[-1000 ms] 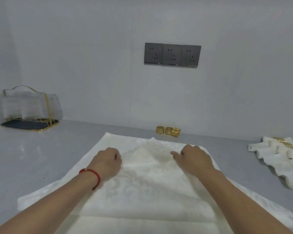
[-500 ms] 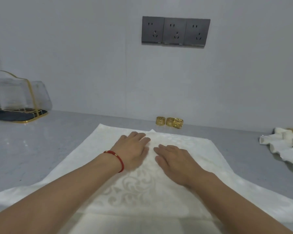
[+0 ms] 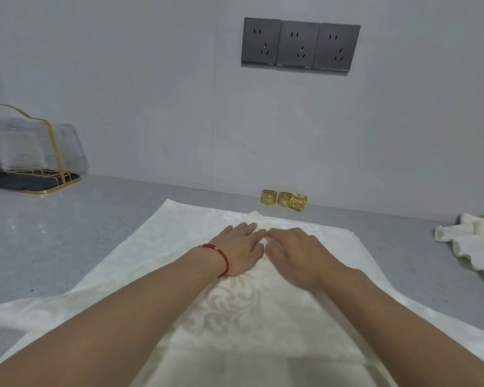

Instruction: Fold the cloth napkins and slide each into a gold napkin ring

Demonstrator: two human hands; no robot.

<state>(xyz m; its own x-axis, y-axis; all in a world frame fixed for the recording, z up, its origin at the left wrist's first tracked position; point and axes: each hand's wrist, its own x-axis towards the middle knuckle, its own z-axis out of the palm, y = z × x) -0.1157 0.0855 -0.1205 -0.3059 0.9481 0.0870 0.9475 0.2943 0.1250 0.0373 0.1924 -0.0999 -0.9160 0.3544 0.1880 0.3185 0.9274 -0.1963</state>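
Head view: both hands lie flat, palms down, side by side on a white patterned cloth napkin (image 3: 235,311) spread over the grey worktop (image 3: 67,247). The left hand (image 3: 242,251) has its fingers straight and close together, pressing the cloth; a red cord bracelet (image 3: 221,255) circles its wrist. The right hand (image 3: 296,256) also lies with fingers straight, its grip spread flat on the fabric and pinching nothing. The fingertips of the two hands nearly meet over a folded point of the napkin, which sits just beyond them. The napkin shows a raised upper layer beneath both palms and forearms, with a wider lower layer running out to the left and right of the hands and toward the near edge of the view.

Beyond the fingertips, close to the wall, stand three gold napkin rings (image 3: 284,199) in a short row, the right two touching, all well clear of the hands. Far to the right of the right hand lie finished rolled napkins (image 3: 475,241), one with a gold band partly cut off at the edge. Far to the left of the left hand sits a gold-wire rack (image 3: 51,152) holding clear glassware on a dark tray. On the wall above the rings are three dark wall sockets (image 3: 301,44).
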